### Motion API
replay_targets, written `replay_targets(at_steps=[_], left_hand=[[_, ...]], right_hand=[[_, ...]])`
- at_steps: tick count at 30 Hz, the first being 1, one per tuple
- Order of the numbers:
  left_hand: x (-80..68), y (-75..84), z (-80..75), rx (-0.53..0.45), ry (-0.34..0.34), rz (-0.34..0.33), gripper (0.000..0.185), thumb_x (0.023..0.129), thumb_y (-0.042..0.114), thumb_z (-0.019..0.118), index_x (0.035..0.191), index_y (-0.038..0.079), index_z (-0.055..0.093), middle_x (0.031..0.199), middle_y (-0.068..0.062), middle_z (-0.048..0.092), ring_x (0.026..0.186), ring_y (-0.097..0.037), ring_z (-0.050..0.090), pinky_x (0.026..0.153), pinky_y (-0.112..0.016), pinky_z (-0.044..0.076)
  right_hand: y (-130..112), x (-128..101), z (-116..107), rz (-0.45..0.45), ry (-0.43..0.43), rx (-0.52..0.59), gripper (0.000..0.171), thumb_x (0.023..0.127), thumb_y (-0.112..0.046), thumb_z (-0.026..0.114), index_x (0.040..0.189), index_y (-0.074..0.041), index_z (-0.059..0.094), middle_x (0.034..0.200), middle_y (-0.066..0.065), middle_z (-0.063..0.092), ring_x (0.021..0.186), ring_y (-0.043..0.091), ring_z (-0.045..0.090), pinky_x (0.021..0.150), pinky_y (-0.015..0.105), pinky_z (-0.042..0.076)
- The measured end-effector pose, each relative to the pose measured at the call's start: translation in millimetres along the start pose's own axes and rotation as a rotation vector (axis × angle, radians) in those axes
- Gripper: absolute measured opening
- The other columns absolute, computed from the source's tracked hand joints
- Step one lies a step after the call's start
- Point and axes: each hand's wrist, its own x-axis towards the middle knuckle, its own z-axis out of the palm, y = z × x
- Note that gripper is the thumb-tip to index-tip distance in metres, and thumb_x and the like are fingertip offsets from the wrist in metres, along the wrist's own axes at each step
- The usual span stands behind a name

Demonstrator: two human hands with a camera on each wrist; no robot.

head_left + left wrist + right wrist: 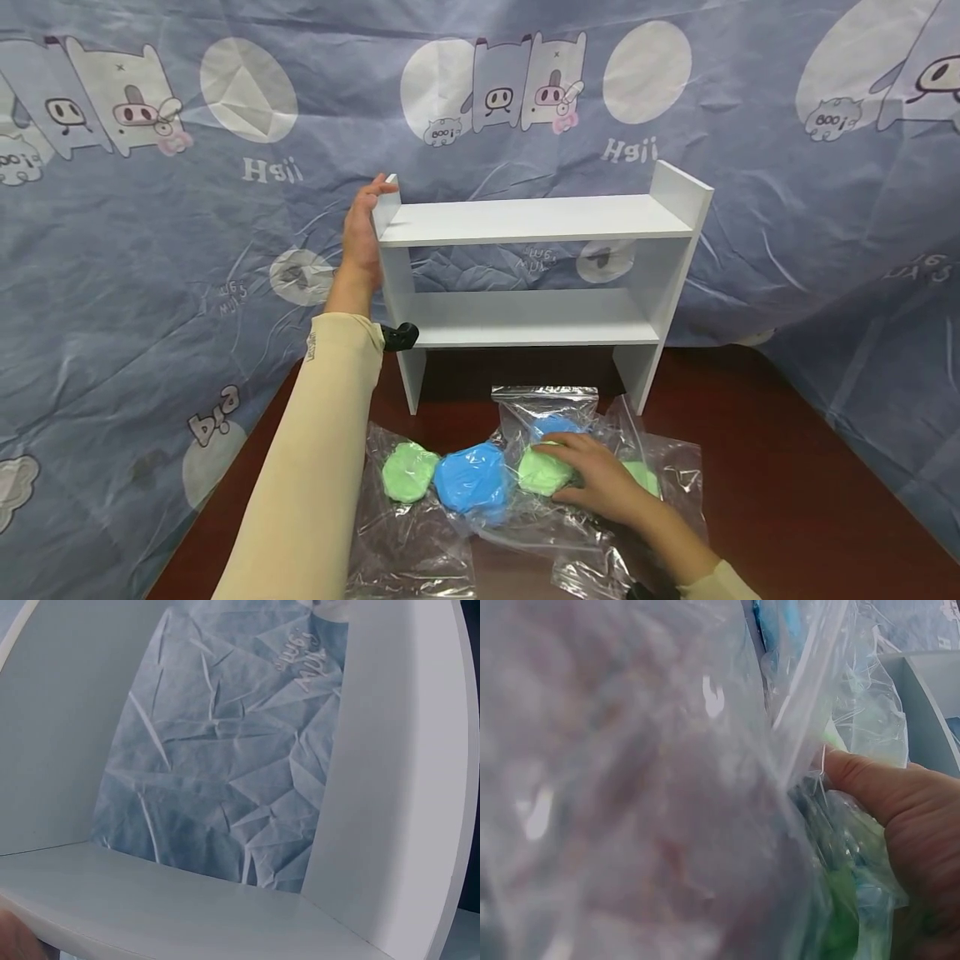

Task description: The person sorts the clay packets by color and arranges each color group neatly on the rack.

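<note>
A white two-tier shelf point(532, 221) stands on a dark table point(787, 500). My left hand point(362, 233) lies flat against the outside of its left side panel, fingertips at the panel's top edge. The left wrist view shows only the shelf's inside point(150, 892) and the cloth behind it. In front of the shelf lie clear plastic bags holding soft lumps. My right hand point(600, 483) curls over a bagged green lump point(542, 473). In the right wrist view my thumb point(870, 784) pinches crumpled plastic point(630, 787), with green point(840, 900) beneath.
A blue lump point(472, 483) and another green lump point(408, 472) lie bagged to the left of my right hand. A second blue lump point(555, 427) lies behind it and a green one point(643, 477) beside it. Printed blue cloth point(150, 292) drapes behind and around the table.
</note>
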Motion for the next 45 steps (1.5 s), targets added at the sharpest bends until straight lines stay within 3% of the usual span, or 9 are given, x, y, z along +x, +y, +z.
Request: replay_targets(at_steps=[9, 18, 26, 30, 36, 45], left_hand=[[-3.1, -0.3, -0.6, 0.025, 0.003, -0.002, 0.029, 0.094, 0.027, 0.038, 0.101, 0.026, 0.066, 0.162, 0.007, 0.037, 0.151, -0.015, 0.027, 0.12, -0.037, 0.027], [-2.3, -0.1, 1.2, 0.027, 0.004, -0.001, 0.032, 0.095, 0.029, 0.038, 0.107, 0.02, 0.067, 0.161, 0.009, 0.038, 0.151, -0.012, 0.027, 0.119, -0.035, 0.027], [-2.2, -0.8, 1.6, 0.056, 0.011, 0.007, 0.035, 0.094, 0.033, 0.037, 0.109, 0.02, 0.066, 0.161, 0.008, 0.037, 0.151, -0.014, 0.027, 0.119, -0.039, 0.026], [-2.6, -0.7, 2.3, 0.07, 0.021, 0.005, 0.037, 0.094, 0.033, 0.037, 0.113, 0.016, 0.065, 0.161, 0.008, 0.038, 0.151, -0.015, 0.028, 0.119, -0.038, 0.027], [-1.7, -3.4, 4.6, 0.069, 0.021, -0.011, 0.035, 0.094, 0.033, 0.038, 0.11, 0.02, 0.066, 0.16, 0.012, 0.04, 0.15, -0.011, 0.029, 0.118, -0.035, 0.027], [-0.3, -2.9, 4.0, -0.033, 0.01, -0.025, 0.032, 0.094, 0.028, 0.037, 0.105, 0.022, 0.067, 0.161, 0.009, 0.037, 0.15, -0.009, 0.026, 0.119, -0.031, 0.025]], right_hand=[[-11, 3, -6, -0.033, 0.019, 0.025, 0.07, 0.072, -0.028, 0.085, 0.137, -0.026, 0.06, 0.144, 0.006, 0.057, 0.126, 0.034, 0.056, 0.097, 0.059, 0.05], [-25, 10, -25, -0.033, -0.012, -0.006, 0.07, 0.074, -0.027, 0.084, 0.139, -0.027, 0.058, 0.148, 0.005, 0.052, 0.132, 0.031, 0.052, 0.096, 0.05, 0.053], [-43, 21, -57, -0.079, 0.02, -0.074, 0.071, 0.073, -0.027, 0.087, 0.138, -0.027, 0.059, 0.148, 0.002, 0.052, 0.133, 0.03, 0.053, 0.099, 0.051, 0.052], [-53, 25, -76, -0.156, 0.079, -0.099, 0.073, 0.07, -0.023, 0.09, 0.137, -0.025, 0.061, 0.146, 0.003, 0.054, 0.129, 0.028, 0.055, 0.094, 0.047, 0.055], [-67, 29, -107, -0.226, 0.112, -0.144, 0.075, 0.071, -0.023, 0.09, 0.139, -0.026, 0.058, 0.147, 0.003, 0.052, 0.128, 0.027, 0.056, 0.087, 0.042, 0.057], [-91, 41, -151, -0.265, 0.128, -0.152, 0.072, 0.077, -0.023, 0.086, 0.141, -0.027, 0.055, 0.151, 0.002, 0.048, 0.126, 0.021, 0.054, 0.077, 0.031, 0.056]])
